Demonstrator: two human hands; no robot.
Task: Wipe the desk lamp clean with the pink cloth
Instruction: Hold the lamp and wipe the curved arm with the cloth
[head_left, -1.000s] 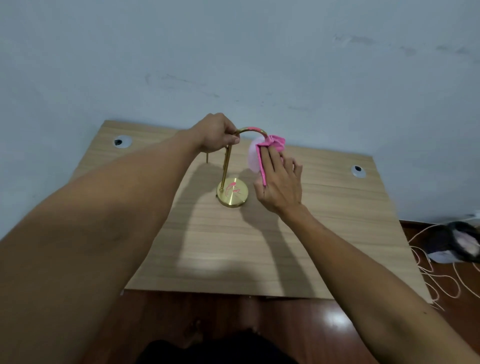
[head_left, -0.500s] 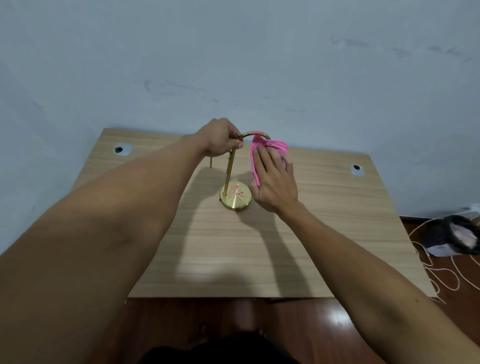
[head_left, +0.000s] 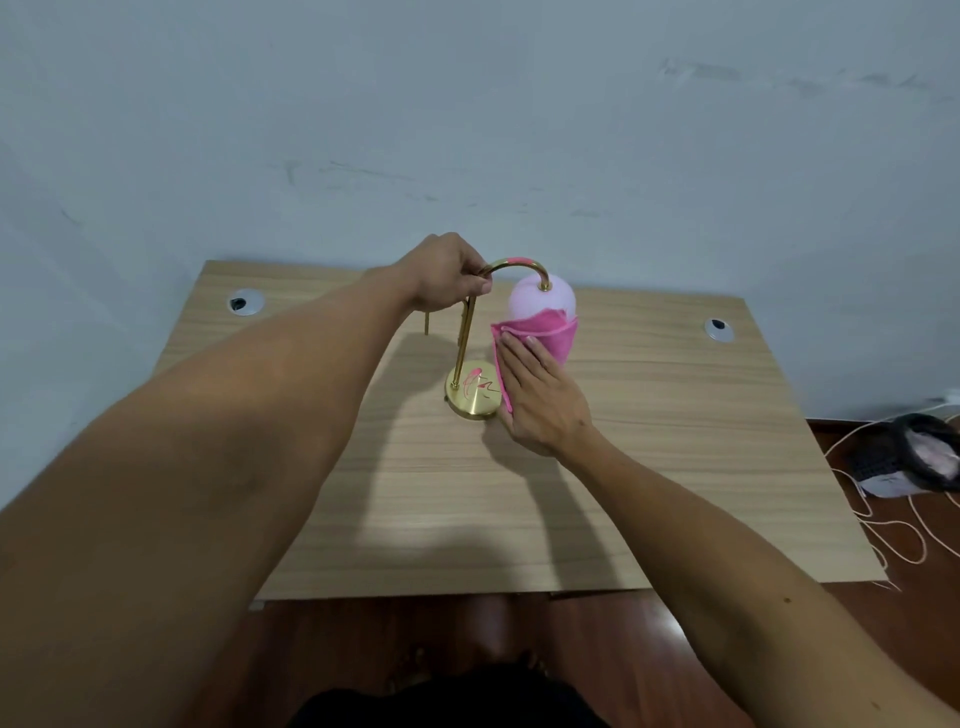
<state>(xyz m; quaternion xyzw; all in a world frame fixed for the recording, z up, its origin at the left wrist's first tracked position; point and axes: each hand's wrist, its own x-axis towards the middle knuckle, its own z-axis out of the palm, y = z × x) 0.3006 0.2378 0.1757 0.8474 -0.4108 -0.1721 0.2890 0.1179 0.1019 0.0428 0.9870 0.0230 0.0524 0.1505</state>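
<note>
Lamp, desk type: brass desk lamp (head_left: 464, 332) standing upright near the middle of the back edge of our desk (head_left: 649, 441), round base flat on the wood, curved neck arching over to a pale pink shade (head_left: 540, 299) that hangs free. Our left hand (head_left: 447, 273) is clenched around the top of the stem where the curve begins, which we judge steadies the light stand against the push of wiping. Pink cloth (head_left: 545, 338): folded, wrapped against the lower half of the shade, one edge trailing down toward the base. Our right hand (head_left: 540, 395) lies flat and open-fingered over it, pressing cloth to shade, not gripping. Shade sits between our hands, touching the cloth; base lies just beside the right palm. Marks on the base appear untouched.
</note>
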